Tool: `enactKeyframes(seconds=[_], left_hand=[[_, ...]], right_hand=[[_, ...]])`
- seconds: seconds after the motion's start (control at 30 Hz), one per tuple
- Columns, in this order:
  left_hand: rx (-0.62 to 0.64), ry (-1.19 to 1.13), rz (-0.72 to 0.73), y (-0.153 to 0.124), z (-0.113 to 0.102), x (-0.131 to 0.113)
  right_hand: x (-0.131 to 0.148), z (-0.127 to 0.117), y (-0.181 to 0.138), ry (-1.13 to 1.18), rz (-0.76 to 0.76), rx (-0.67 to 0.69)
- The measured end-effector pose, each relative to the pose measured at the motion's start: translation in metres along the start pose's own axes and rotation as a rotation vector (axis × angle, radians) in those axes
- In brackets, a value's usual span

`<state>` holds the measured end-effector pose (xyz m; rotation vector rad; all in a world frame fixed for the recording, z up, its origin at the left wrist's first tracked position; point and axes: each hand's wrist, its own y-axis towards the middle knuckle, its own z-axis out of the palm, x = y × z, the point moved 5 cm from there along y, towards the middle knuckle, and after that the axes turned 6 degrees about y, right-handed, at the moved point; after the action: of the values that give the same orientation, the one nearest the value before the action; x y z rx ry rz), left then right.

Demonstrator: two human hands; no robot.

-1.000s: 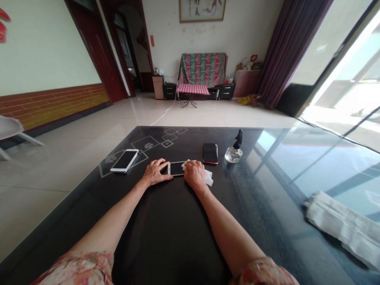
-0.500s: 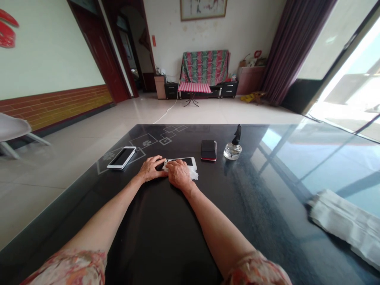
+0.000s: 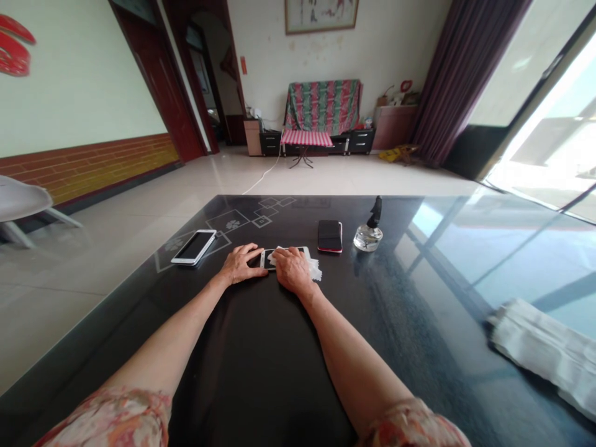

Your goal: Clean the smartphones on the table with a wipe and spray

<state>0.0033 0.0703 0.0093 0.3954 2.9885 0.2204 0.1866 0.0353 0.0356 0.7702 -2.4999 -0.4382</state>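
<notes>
A white smartphone (image 3: 264,261) with a dark screen lies flat on the black table, crosswise in front of me. My left hand (image 3: 238,264) has its thumb and fingers at the phone's left end, steadying it by the edges. On top of the screen, my right hand (image 3: 293,269) presses down a thin white wipe (image 3: 315,269) with a scalloped edge. Part of the wipe sticks out to the right of that hand, which hides much of the phone. Its fingers are bent over the wipe.
Another white smartphone (image 3: 194,246) lies to the left, and a dark phone with a red edge (image 3: 329,236) to the right. Beside that stands a clear spray bottle (image 3: 367,238) with a black top. A folded whitish cloth (image 3: 540,341) lies on the table (image 3: 251,372) at right.
My right hand has slid with the wipe to the right along the screen, uncovering more of the phone's left end. My left hand stays at that end.
</notes>
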Motion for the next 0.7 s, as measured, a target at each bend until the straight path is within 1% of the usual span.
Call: enactKeyframes(seconds=[0.07,0.13,0.2,0.37,0.47,0.57,0.7], left_hand=[[0.004,0.003,-0.019,0.000,-0.001,-0.001],[0.005,0.004,-0.027,0.000,-0.002,-0.002],[0.004,0.003,-0.021,-0.001,-0.002,-0.003],[-0.008,-0.005,0.005,-0.001,-0.003,-0.003],[-0.012,-0.009,0.006,-0.001,-0.002,-0.002],[-0.013,-0.006,0.007,-0.001,-0.002,-0.003],[-0.017,0.001,0.023,-0.001,-0.002,-0.004]], right_hand=[[0.011,0.005,0.000,0.010,-0.064,0.024],[0.014,0.008,0.001,0.018,-0.070,0.031],[0.009,0.008,0.002,0.013,-0.015,0.011],[-0.019,-0.002,0.000,-0.065,0.223,-0.079],[-0.024,-0.006,-0.003,-0.106,0.261,-0.081],[-0.016,-0.006,-0.002,-0.119,0.206,-0.063],[0.000,0.000,0.001,-0.091,0.042,-0.018]])
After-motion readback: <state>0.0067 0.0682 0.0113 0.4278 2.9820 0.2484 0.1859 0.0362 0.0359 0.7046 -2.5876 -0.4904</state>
